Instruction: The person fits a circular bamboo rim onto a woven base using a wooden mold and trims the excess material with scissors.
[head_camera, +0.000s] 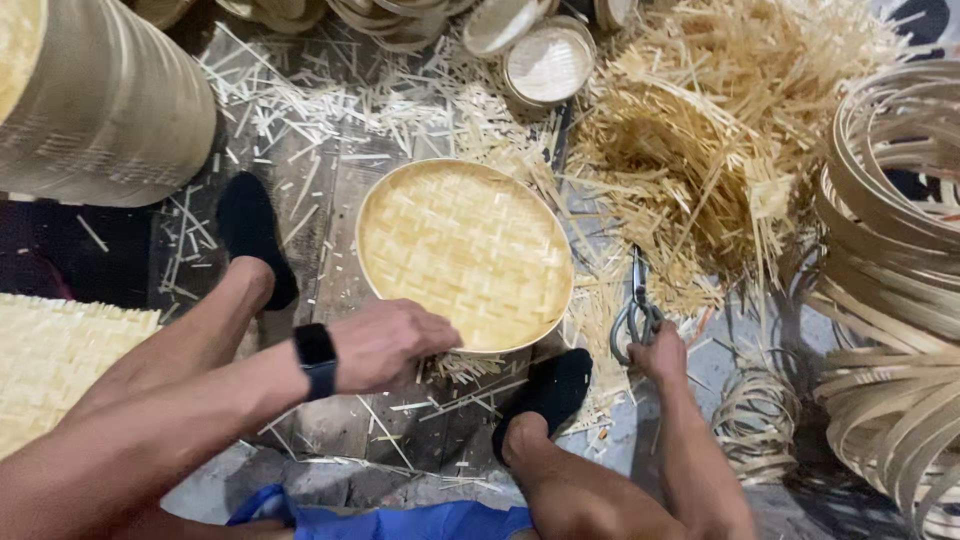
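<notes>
My left hand (385, 345) gripped the round woven bamboo tray (465, 255), my right hand (658, 352) closed on grey metal scissors (636, 318), pale bamboo offcuts (690, 150) beyond them, littered dark floor (330, 190) beneath.

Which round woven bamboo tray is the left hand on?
The large tray in the centre, between the feet; left hand grips its near rim. The smaller trays lie untouched up top.
</notes>
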